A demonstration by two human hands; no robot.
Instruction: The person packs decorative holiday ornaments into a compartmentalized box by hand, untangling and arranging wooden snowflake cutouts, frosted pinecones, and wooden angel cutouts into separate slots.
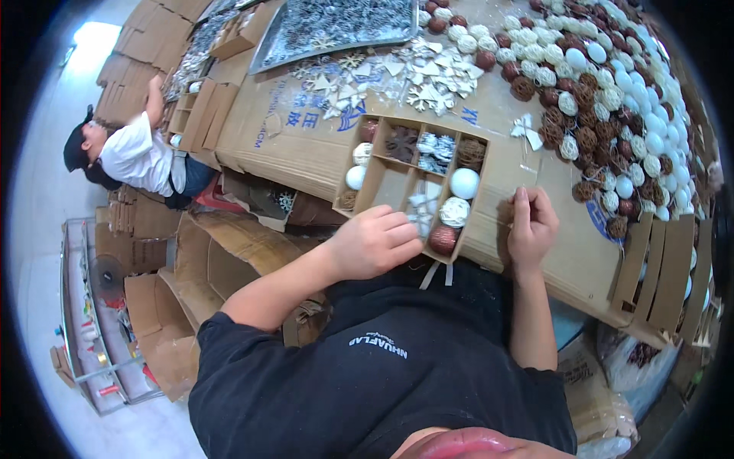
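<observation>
A divided cardboard box (371,170) lies at the table's near edge. Down its right side run a brown wicker ball (472,151), a pale blue ball (464,183), a white string ball (454,213) and a red-brown ball (443,239). Similar balls line the left side. Inner compartments hold dark brown pieces (401,144), silvery pieces (436,149) and white ornaments (423,203); one shows its bare bottom. My left hand (375,243) is curled over the near left part, fingertips hidden. To the box's right, my right hand (533,229) is closed, thumb upward; its contents cannot be made out.
Wooden snowflakes and stars (436,80) lie beyond the box, near a metal tray (336,47) of frosted pieces. Loose balls (604,99) cover the right side. Cardboard boxes (661,268) stand at the right edge. A co-worker (145,157) is at the far left.
</observation>
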